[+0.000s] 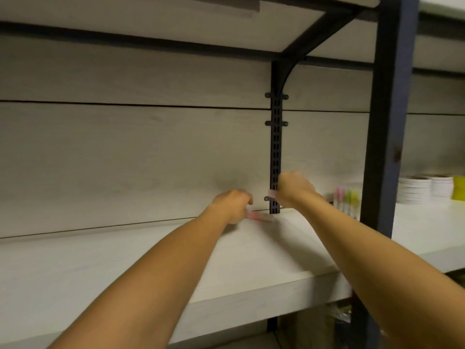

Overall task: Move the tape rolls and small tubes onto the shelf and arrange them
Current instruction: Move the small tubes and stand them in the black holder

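Both my arms reach far over the pale wooden shelf [125,263] toward its back wall. My left hand [232,205] is closed on a small pink tube [259,217] that lies low against the shelf's back edge. My right hand [294,188] is closed on another small pale pink tube [272,193], held a little above the shelf in front of the black slotted rail [275,152]. Several small tubes [348,197] with pink, green and yellow tops stand upright to the right of my right hand. White tape rolls [415,188] are stacked further right. The image is blurred.
A dark metal upright post [385,147] stands at the shelf's front right. A black bracket [314,34] carries the shelf above. A yellow roll [459,187] sits at the far right edge. Packaged items [339,316] show dimly below the shelf.
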Demonstrator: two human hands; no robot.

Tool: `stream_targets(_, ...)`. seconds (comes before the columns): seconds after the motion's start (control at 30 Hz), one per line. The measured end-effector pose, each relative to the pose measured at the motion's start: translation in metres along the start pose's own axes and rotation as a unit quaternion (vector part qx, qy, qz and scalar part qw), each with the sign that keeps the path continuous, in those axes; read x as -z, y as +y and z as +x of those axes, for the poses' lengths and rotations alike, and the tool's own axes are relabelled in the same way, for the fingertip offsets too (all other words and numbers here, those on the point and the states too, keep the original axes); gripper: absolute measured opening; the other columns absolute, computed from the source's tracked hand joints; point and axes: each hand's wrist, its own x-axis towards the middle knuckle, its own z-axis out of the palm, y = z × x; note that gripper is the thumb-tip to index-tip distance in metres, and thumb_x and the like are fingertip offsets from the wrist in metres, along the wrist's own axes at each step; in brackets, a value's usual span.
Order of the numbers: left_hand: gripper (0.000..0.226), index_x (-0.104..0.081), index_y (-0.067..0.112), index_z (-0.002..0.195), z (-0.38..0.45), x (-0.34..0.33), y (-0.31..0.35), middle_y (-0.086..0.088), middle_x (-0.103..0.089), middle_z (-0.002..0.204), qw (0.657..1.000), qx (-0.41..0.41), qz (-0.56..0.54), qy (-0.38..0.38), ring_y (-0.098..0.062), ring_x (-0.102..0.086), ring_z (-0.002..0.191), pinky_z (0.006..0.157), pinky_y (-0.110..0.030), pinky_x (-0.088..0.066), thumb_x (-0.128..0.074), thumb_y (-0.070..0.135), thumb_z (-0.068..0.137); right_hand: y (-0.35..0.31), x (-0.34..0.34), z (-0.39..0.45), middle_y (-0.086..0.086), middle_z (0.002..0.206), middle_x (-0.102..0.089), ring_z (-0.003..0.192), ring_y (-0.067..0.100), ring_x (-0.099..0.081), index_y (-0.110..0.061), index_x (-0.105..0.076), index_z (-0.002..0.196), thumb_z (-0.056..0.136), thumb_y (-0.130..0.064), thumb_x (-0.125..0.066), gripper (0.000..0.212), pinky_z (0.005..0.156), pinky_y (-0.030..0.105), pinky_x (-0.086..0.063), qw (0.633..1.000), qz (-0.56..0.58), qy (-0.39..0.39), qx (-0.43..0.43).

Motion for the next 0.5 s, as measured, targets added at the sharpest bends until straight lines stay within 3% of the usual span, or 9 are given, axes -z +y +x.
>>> stream_targets(0.1,0.036,-0.059,0.021,0.133,0.007,-0.007,0.007,-0.005,-0.058,0.131,0.998,-0.038,0.038,-0.022,-0.029,-0.055,0.119,0.097,-0.040,-0.048,-0.057,0.022,0.098,0.005,0.001,-0.002,0.011,0.095,-0.058,0.084,0.030,-0.054,-0.011,-0.054,0.091,0.094,-0.032,-0.065,0.023,0.068,0.034,-0.046,1.000,0.002,0.004,-0.009)
stream_targets(0.17,0.030,-0.064,0.021,0.126,0.010,-0.013,0.007,-0.007,-0.062,0.122,0.997,-0.053,0.054,-0.024,-0.030,-0.057,0.112,0.092,-0.041,-0.050,-0.057,0.021,0.096,0.006,0.004,-0.004,0.008,0.084,-0.052,0.082,0.029,-0.051,-0.012,-0.048,0.086,0.093,-0.033,-0.066,0.028,0.067,0.033,-0.042,1.000,0.008,-0.003,-0.018)
stream_targets(0.37,0.030,-0.064,0.015,0.122,0.009,-0.013,0.003,-0.011,-0.063,0.117,0.998,-0.034,0.034,-0.046,-0.029,-0.057,0.104,0.092,-0.042,-0.049,-0.055,0.033,0.100,0.009,0.003,-0.004,0.004,0.070,-0.045,0.079,0.030,-0.051,-0.012,-0.041,0.067,0.093,-0.034,-0.066,0.042,0.065,0.032,-0.040,0.999,0.020,-0.013,-0.026)
stream_targets(0.5,0.034,-0.067,0.017,0.116,-0.002,-0.008,-0.004,-0.007,-0.065,0.113,0.999,0.001,-0.020,-0.050,-0.022,-0.054,0.093,0.084,-0.033,-0.047,-0.061,0.044,0.096,0.007,-0.001,0.003,0.010,0.086,-0.058,0.081,0.029,-0.055,-0.008,-0.058,0.085,0.095,-0.031,-0.063,0.026,0.066,0.033,-0.045,0.999,0.032,-0.001,-0.010)
